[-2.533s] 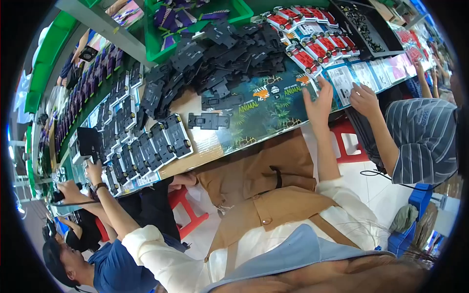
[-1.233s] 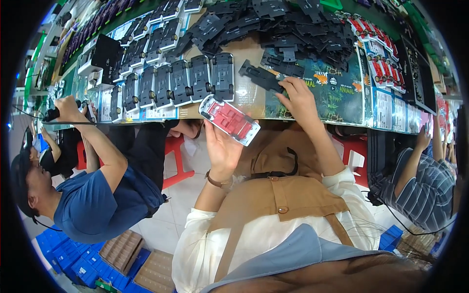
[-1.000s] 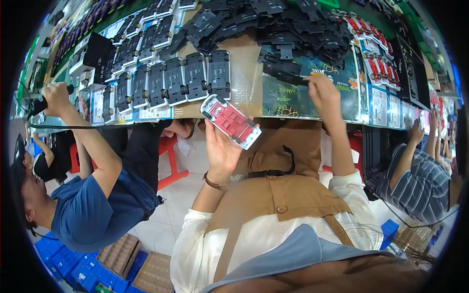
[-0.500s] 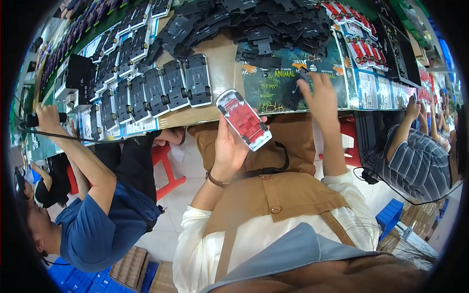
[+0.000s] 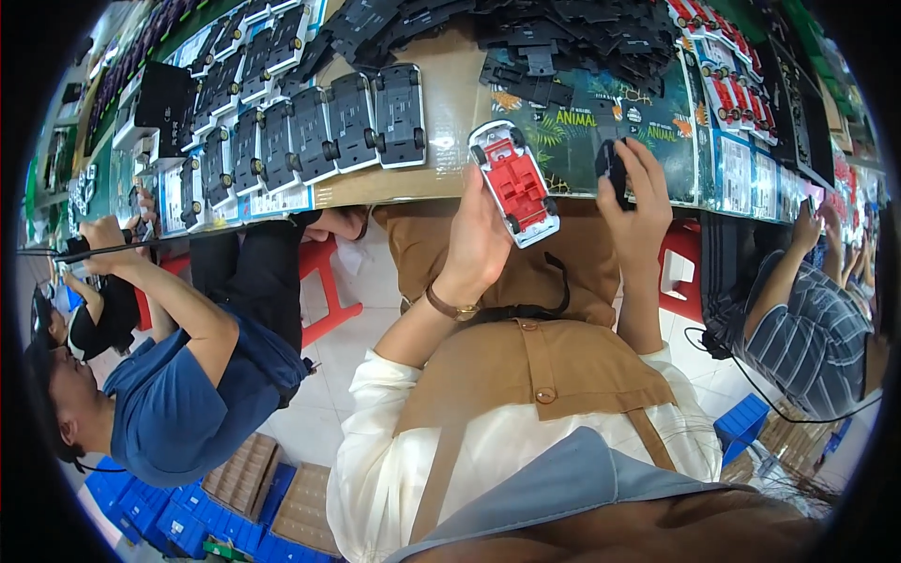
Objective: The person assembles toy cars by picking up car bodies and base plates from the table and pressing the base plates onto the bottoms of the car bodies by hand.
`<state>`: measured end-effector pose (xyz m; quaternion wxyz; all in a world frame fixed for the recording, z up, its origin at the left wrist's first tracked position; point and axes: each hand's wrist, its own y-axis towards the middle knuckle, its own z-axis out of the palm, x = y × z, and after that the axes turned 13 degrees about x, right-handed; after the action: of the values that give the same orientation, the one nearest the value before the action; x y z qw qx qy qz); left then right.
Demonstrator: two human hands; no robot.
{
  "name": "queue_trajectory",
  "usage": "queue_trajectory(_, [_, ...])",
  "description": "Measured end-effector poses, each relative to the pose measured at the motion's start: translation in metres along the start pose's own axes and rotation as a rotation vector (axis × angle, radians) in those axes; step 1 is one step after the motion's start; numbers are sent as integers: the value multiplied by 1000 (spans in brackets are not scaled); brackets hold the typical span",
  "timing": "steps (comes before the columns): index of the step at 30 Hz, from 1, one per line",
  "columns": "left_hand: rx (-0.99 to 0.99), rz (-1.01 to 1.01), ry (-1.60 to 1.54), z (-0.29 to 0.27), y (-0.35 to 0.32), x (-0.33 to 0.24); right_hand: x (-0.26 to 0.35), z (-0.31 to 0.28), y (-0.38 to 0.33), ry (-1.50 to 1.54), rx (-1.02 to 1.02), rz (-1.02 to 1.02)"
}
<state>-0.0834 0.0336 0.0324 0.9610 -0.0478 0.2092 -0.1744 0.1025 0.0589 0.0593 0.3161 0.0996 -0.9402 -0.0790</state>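
My left hand (image 5: 477,239) grips a toy car (image 5: 516,183), underside up, with a white shell, red interior and dark wheels. To its right my right hand (image 5: 638,192) is closed on a black plastic car base (image 5: 615,174), held just above the table's near edge and tilted on its side. A heap of loose black car bases (image 5: 582,42) lies beyond both hands. Left of the toy car, several white cars with black bases fitted (image 5: 402,117) lie in rows, undersides up.
Red-and-white cars (image 5: 737,98) stand in rows at the right, beside a black tray (image 5: 796,113). A person in a blue shirt (image 5: 188,385) works at my left, another in a striped shirt (image 5: 807,328) at my right. Red stools (image 5: 680,267) and blue crates (image 5: 741,422) are below.
My right hand has picked up a black car base from the table and drawn it nearer. The toy car in my left hand has moved right and up in the view.
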Motion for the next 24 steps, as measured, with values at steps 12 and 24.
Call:
queue_trajectory(12, [-9, 47, 92, 14, 3, 8, 43, 14, -22, -54, 56, -423])
queue_trajectory(24, [10, 72, 60, 8, 1, 11, 49, 26, -21, -112, 126, -380])
